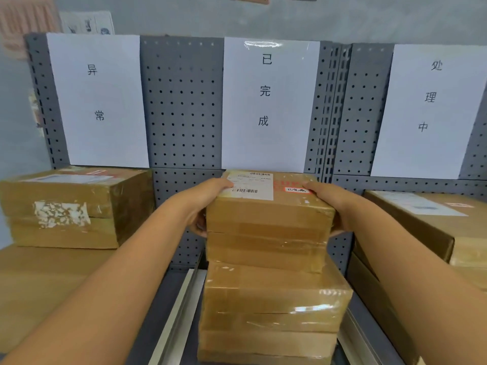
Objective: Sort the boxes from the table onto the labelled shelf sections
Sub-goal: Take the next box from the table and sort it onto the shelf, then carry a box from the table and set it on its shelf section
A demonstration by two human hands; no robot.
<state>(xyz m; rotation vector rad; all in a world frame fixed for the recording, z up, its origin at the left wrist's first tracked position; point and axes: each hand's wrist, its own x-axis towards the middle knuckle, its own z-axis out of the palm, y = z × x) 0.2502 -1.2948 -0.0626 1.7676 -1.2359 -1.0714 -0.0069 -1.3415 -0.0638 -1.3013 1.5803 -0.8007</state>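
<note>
So this is the placing step, pretty clearly. A taped cardboard box (268, 219) is being held at both ends: the left hand (208, 204) is wrapped around its left end, thumb on top by the shipping label, and the right hand (326, 204) is clamped on the right end the same way, thumb up by the small red-edged sticker (296, 190). The fingers underneath can't really be seen, but both hands are plainly gripping the box.

The box is sitting on, or just about on, a second taped box (274, 312) in the middle section of the shelf (184, 299), right below the middle paper sign (266, 101) reading 已完成. The sticker on the box seems to carry the same characters, so the section looks right, though the writing is small. Whether full contact with the lower box has been made can't be told.

Other boxes are already parked at the left end of the shelf under the 异常 sign (97, 98) and at the right end under the 处理中 sign (429, 106).

Next move, as a guess: the box gets squared up over the one below, since it looks slightly offset, then both grips get let go. A sloppy release on glossy tape could mean a slide.
</note>
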